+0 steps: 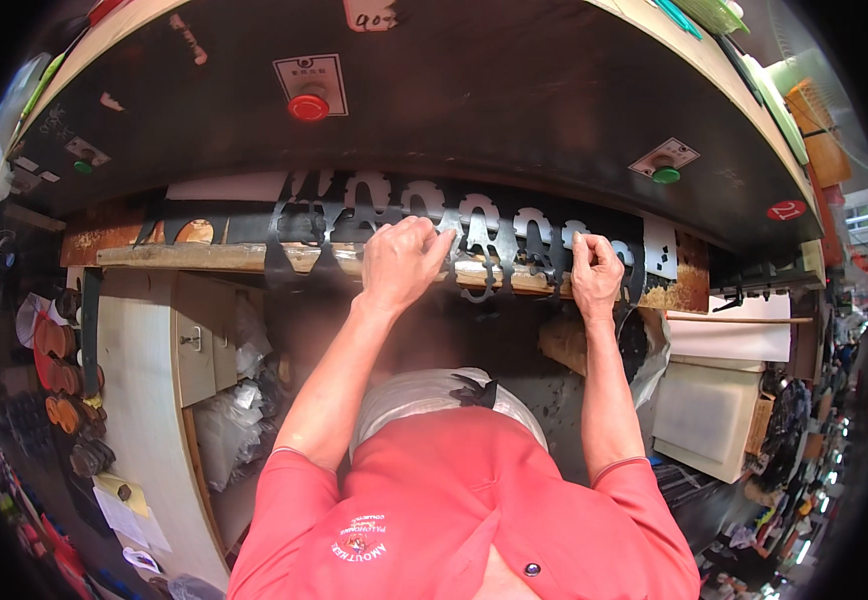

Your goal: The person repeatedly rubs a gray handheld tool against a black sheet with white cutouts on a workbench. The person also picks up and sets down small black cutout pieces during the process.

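A thin black sheet [507, 240] full of cut-out openings lies along the bench, and its narrow strips droop over the front edge. Pale board shows through the openings. My left hand [401, 262] is closed at the sheet's middle, fingers curled and thumb toward a dark strip. Further right, my right hand [596, 272] pinches the sheet near its right end. The fingertips of both hands partly hide what they grip.
A large dark machine beam [484, 110] spans the far side, with a red button [309, 107] and a green button [666, 174]. The bench's wooden edge [224, 257] runs below the sheet. A cabinet [139, 400] stands left; a pale bin [706, 420] sits right.
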Tool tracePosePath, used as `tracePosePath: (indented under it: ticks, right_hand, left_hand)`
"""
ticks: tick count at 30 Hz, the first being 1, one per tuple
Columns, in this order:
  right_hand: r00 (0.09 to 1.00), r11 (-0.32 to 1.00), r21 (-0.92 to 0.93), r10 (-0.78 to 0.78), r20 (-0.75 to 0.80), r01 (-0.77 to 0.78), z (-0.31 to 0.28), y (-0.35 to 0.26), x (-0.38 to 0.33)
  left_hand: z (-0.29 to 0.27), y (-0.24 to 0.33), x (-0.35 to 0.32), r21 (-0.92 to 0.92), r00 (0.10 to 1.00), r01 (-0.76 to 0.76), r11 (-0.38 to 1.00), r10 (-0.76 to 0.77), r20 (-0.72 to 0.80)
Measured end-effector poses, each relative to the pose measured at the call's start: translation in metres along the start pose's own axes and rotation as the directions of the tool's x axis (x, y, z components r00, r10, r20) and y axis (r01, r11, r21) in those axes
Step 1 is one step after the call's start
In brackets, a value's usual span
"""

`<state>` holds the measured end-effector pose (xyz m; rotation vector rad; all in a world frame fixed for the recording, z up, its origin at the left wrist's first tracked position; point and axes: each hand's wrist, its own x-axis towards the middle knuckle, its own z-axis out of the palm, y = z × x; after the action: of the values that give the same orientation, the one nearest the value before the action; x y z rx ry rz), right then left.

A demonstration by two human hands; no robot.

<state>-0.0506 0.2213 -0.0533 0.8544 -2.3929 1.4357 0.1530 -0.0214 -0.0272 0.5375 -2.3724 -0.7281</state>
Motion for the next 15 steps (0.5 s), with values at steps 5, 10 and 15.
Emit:
tracePosePath:
  ticks: [5, 10, 15]
  right_hand:
    - [0.972, 0.97, 0.065, 0.232, 0.027, -0.233, -0.005, -0.011, 0.002]
    - [0.996, 0.994, 0.11, 0.008, 0.089, -0.018, 0.026, -0.058, 0.02]
    - [0.888, 0.934, 0.169, -0.353, 0.294, 0.315, 0.11, -0.112, 0.065]
  left_hand:
    - [0.0, 0.001, -0.003, -0.01, 1.0, 0.018, 1.0, -0.018, 0.001]
    - [-0.004, 0.0, -0.004, -0.027, 0.996, 0.043, 0.999, -0.04, 0.081]
    - [-0.009, -0.001, -0.003, -0.045, 0.994, -0.001, 0.999, 0.005, 0.109]
